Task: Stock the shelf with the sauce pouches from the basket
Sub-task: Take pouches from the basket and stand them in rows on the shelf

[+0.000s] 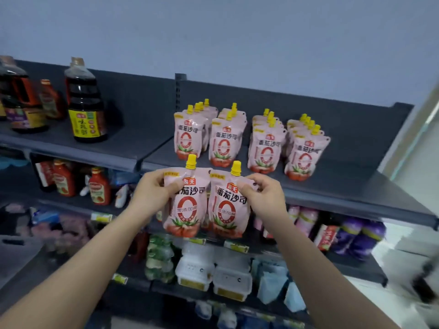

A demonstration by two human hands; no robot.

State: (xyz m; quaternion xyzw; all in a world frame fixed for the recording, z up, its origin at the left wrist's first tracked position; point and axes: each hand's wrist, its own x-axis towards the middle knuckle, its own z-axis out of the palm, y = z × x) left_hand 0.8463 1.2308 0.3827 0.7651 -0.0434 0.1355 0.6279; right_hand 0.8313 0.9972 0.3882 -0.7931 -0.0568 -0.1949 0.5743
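I hold two pink sauce pouches with yellow caps side by side in front of the top shelf [332, 184]. My left hand [152, 193] grips the left pouch [187, 205] at its upper left corner. My right hand [263, 193] grips the right pouch [228, 207] at its upper right corner. Both pouches hang upright just below the shelf's front edge. On the shelf stand several rows of the same pouches [263, 146], caps up. The basket is not in view.
Dark soy sauce bottles [85, 108] stand on the left section of the top shelf. Red ketchup bottles [99, 186] fill the shelf below. Lower shelves carry white containers [194, 269], purple packs [356, 236] and blue packets. A pale wall rises behind.
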